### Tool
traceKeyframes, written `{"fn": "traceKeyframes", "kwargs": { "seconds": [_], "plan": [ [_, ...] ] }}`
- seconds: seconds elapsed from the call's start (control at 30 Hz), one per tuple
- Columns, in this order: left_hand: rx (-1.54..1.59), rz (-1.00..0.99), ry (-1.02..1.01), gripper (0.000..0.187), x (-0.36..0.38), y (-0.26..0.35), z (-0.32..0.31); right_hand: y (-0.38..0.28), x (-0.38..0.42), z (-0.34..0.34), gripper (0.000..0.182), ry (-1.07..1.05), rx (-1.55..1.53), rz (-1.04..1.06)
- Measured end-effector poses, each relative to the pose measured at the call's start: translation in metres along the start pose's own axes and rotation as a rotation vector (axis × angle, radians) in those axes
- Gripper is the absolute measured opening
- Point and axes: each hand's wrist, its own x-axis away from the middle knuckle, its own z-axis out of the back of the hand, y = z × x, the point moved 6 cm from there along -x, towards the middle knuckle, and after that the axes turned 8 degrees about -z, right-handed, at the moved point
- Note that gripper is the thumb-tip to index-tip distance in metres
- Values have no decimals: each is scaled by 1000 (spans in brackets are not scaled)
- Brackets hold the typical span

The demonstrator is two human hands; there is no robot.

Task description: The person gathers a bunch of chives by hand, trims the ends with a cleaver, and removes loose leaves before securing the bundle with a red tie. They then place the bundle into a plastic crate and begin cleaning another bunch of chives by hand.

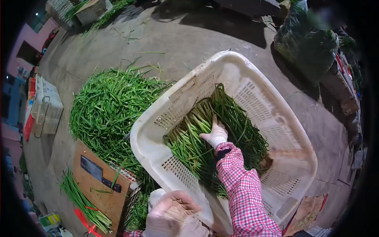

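Chives [197, 123], glossy green with paler stems, lie inside the crate [237, 65] beneath the right hand [216, 133], grip unclear; left hand [173, 211], loosely open, beside it.

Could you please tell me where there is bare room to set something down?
The floor beyond the basket, between the leafy heap and the dark bag, is mostly bare, with stray stems. It is crowded inside the basket, where the right hand touches greens, and on the board, which bears a knife and a bundle.
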Motion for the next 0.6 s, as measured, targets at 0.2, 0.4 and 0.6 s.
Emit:
{"fn": "traceKeyframes", "kwargs": {
  "seconds": [0.2, 0.4, 0.6],
  "plan": [
    [455, 57, -120, 25, -22, 3, -1, -2, -2, 8, 112, 27, 21, -10],
    [430, -1, -239, 25, -28, -3, 1, -16, 31, -8, 114, 15, 13, 44],
    [493, 43, -155, 30, -35, -10, 7, -13, 10, -8, 111, -45, 88, 84]
  ]
}}
